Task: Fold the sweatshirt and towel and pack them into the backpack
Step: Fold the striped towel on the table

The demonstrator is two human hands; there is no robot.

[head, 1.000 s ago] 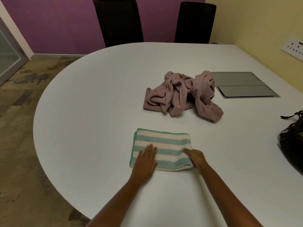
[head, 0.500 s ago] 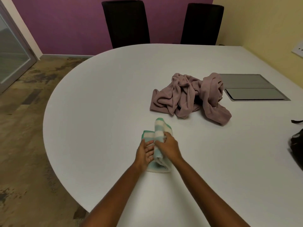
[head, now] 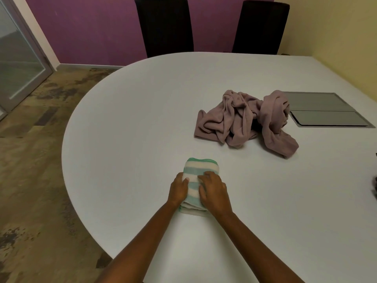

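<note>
Head view looked down on a green-and-cream striped terry towel [head: 201, 169], folded into a thick, narrow bundle near the front edge of the white round-ended table [head: 132, 129]. Both hands were on it. The left hand [head: 179, 189] lay along its left side and the right hand [head: 214, 194] pressed flat on top, fingers laid out loosely and clutching nothing. Farther back and to the right, well apart, the dusty-pink fleece sweatshirt [head: 242, 119] sat in a crumpled heap, not yet folded. A dark sliver [head: 375, 186] at the right edge might have been the backpack, but too little showed to tell. To my eye the plump bundle could spring open once the pressure came off, or its layers could slide apart if it were lifted from one side only. The sweatshirt's tangled sleeves looked likely to fight a tidy fold.
</note>
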